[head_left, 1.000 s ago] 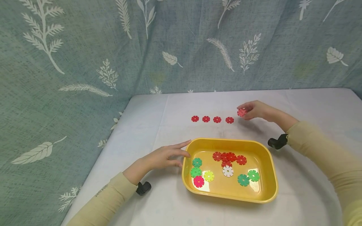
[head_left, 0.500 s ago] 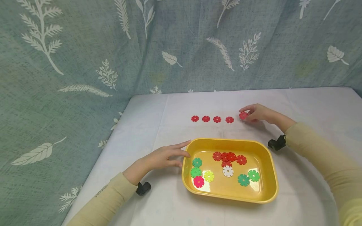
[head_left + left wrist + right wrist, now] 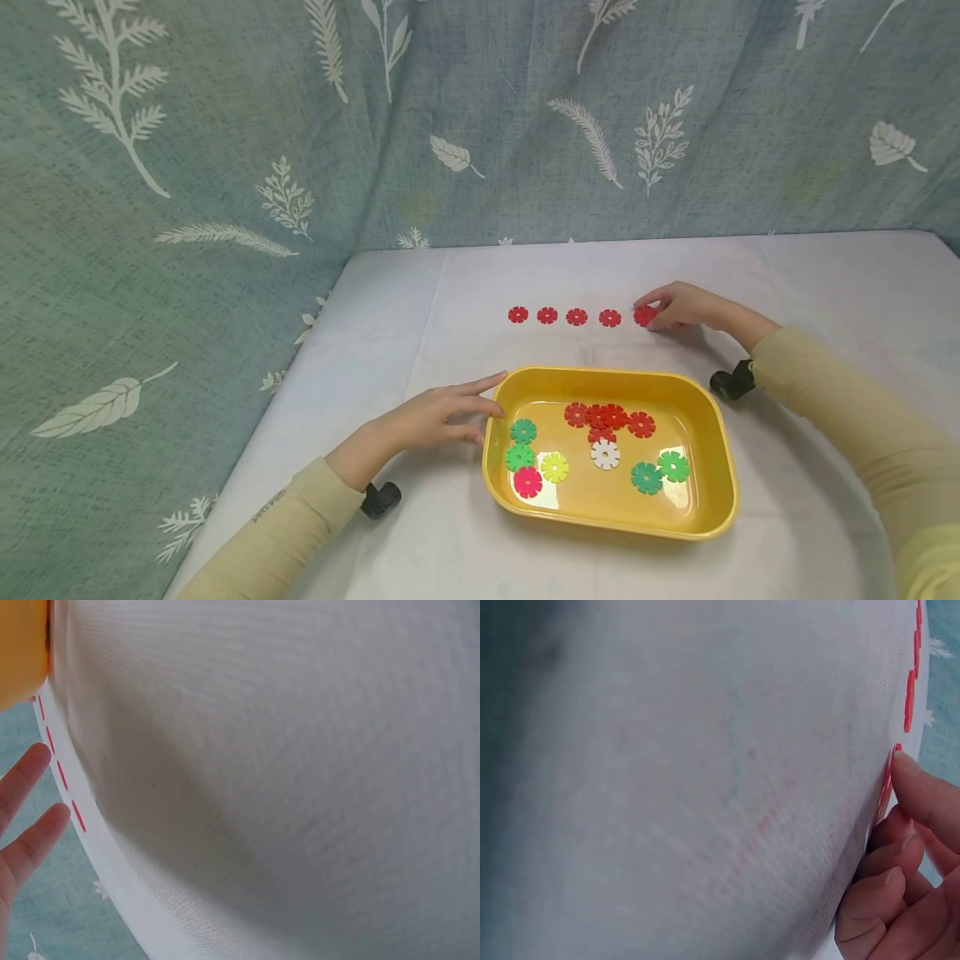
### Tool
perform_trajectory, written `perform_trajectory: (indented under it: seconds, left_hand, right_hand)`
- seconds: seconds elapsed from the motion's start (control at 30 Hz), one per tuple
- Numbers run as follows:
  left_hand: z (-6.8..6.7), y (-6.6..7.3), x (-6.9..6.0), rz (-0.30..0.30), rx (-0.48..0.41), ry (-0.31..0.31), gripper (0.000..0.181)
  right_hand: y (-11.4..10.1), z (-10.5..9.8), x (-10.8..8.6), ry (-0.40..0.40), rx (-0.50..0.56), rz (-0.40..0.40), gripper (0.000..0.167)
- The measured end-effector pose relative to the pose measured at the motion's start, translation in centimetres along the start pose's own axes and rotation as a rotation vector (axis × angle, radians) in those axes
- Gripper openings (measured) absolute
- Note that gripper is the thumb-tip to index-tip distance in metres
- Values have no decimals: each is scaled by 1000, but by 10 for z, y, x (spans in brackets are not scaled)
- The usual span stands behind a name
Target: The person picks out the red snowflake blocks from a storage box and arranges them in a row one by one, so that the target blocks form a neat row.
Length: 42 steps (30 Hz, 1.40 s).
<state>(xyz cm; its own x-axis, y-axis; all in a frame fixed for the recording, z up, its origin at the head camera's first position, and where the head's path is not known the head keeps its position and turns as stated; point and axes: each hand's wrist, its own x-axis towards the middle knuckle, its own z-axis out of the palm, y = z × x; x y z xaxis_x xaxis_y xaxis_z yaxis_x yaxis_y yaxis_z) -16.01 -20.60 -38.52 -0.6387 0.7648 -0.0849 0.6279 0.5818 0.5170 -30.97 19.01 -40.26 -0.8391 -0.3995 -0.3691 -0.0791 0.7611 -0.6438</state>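
Near the back of the table, the right hand (image 3: 684, 305) pinches a red notched disc (image 3: 644, 316) between thumb and finger, low at the cloth. In the right wrist view the same hand (image 3: 911, 862) has its fingertips at the disc (image 3: 886, 784). To its left lie other red discs in a row, the nearest (image 3: 610, 318) a small gap away. The left hand (image 3: 431, 417) rests at the left rim of a yellow tray (image 3: 615, 521), its fingers spread and fairly straight. Two fingers of the left hand (image 3: 30, 817) show in the left wrist view.
Inside the tray lie several red discs (image 3: 641, 424), green discs (image 3: 519, 457), a yellow disc (image 3: 554, 467), a white disc (image 3: 604, 454) and a pink disc (image 3: 527, 482). A white cloth (image 3: 390, 333) covers the table, with a patterned blue-green curtain (image 3: 480, 125) behind and at the left.
The right hand has lowered its red disc toward the cloth, slightly nearer the person, bringing it level with the row. The left hand and the tray have stayed where they were.
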Motion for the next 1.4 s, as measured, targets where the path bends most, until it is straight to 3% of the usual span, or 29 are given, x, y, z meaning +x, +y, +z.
perform_trajectory:
  seconds: [0.67, 1.4]
  left_hand:
    - [0, 0, 1, -8, 2, 1, 45]
    - [1, 0, 1, -1, -8, 3, 46]
  right_hand:
    - [-4, 5, 2, 25, -43, 66, 45]
    - [-6, 4, 0, 13, -43, 43, 39]
